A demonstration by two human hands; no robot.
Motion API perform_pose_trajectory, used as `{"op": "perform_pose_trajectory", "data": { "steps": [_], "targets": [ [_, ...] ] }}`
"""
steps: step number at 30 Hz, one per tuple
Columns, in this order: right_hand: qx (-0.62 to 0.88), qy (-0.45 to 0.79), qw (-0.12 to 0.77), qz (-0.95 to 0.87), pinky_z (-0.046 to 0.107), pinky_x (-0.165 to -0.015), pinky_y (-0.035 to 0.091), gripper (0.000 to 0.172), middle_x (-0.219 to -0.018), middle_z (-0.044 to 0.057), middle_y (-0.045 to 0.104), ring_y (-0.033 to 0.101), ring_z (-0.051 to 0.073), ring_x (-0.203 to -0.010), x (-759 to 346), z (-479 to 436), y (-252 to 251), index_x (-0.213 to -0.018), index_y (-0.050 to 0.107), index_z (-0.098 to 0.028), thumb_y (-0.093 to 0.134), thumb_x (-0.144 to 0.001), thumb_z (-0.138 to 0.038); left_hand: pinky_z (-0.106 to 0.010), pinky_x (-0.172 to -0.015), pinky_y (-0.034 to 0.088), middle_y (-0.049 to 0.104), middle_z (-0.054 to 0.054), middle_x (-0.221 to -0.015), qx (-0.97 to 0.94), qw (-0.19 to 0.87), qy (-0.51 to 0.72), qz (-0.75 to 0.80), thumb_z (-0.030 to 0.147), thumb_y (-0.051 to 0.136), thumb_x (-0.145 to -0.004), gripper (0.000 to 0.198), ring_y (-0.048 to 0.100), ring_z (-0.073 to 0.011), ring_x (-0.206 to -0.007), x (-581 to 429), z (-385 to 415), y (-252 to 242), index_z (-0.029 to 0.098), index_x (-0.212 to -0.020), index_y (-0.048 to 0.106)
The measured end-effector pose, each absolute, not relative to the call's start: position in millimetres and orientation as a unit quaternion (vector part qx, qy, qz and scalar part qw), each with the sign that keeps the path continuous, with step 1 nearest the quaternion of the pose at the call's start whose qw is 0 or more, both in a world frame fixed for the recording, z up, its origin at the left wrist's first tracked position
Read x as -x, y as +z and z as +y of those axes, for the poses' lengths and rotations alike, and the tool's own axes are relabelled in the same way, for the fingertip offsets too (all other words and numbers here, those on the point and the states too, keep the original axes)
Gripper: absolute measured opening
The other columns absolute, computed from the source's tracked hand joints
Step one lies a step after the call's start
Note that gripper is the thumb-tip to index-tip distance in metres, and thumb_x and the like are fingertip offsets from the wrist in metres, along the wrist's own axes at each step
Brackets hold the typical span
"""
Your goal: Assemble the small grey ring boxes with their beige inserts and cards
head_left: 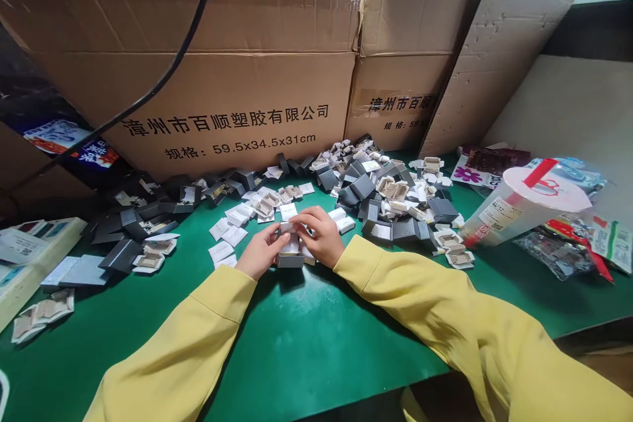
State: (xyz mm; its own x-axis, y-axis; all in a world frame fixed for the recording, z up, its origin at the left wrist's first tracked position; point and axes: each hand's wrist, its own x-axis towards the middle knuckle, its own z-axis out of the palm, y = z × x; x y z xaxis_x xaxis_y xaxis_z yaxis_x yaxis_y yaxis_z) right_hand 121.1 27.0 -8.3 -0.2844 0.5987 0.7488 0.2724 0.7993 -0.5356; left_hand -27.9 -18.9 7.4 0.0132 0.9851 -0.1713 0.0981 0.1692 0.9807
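Observation:
In the middle of the green table (316,343), both of my hands meet over a small dark grey box (291,260) with white parts inside. My left hand (260,252) pinches its left side, thumb and forefinger closed. From the right, my right hand (320,236) curls its fingers over the box's top, partly hiding the white parts. Flat white packets (221,250) lie just left of my hands, and white pieces (341,219) lie beside my right hand. Beyond my fingers sit white inserts with beige insides (268,200).
A heap of grey boxes and white inserts (390,188) spreads at the back right; more grey boxes (131,224) lie left. Large cartons (237,92) wall the back. A lidded plastic cup (519,208) and snack packets (558,250) stand right. A black cable (171,69) hangs in front.

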Motion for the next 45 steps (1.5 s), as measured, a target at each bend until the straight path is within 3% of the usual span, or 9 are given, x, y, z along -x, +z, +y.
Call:
{"op": "perform_pose_trajectory", "data": {
  "steps": [10,20,29,41,45],
  "targets": [
    [0.273,0.154,0.51,-0.801,0.03,-0.071,0.047,0.016,-0.084,0.005,0.06,0.053,0.016,-0.079,-121,31,-13,-0.087,0.065,-0.021,0.049,-0.084,-0.021,-0.019,-0.038,0.028,0.051,0.005,-0.056,-0.489,0.523,0.423,0.555,0.054,0.062,-0.066,0.057,0.039,-0.0067,-0.042,27,-21,10,0.012,-0.103,0.054],
    [0.268,0.159,0.5,-0.808,0.027,-0.068,0.048,0.016,-0.086,0.006,0.059,0.055,0.015,-0.079,-121,28,-10,-0.087,0.063,-0.02,0.047,-0.084,-0.02,-0.021,-0.043,0.035,0.053,0.004,-0.054,-0.47,0.539,0.43,0.552,0.051,0.067,-0.062,0.054,0.049,-0.0117,-0.05,25,-21,13,0.014,-0.1,0.056],
    [0.249,0.12,0.515,-0.811,0.029,-0.073,0.046,0.016,-0.087,0.007,0.06,0.054,0.016,-0.082,-121,28,-15,-0.09,0.063,-0.021,0.048,-0.086,-0.021,-0.019,-0.043,0.038,0.061,-0.004,-0.083,-0.493,0.539,0.426,0.534,0.046,0.067,-0.064,0.054,0.055,-0.0134,-0.063,30,-17,3,0.013,-0.105,0.054],
    [0.255,0.141,0.477,-0.829,0.027,-0.072,0.047,0.016,-0.088,0.006,0.059,0.054,0.015,-0.084,-121,32,-14,-0.085,0.064,-0.021,0.048,-0.085,-0.023,-0.019,-0.038,0.034,0.051,0.003,-0.059,-0.503,0.495,0.42,0.571,0.058,0.058,-0.067,0.054,0.043,-0.0084,-0.045,28,-20,8,0.014,-0.099,0.056],
    [0.26,0.164,0.472,-0.826,0.023,-0.065,0.047,0.018,-0.089,0.006,0.058,0.056,0.012,-0.077,-121,31,-12,-0.086,0.064,-0.019,0.046,-0.086,-0.024,-0.02,-0.037,0.032,0.05,0.003,-0.055,-0.509,0.473,0.422,0.582,0.06,0.055,-0.069,0.052,0.041,-0.0085,-0.041,28,-20,7,0.014,-0.095,0.059]
  ]
}}
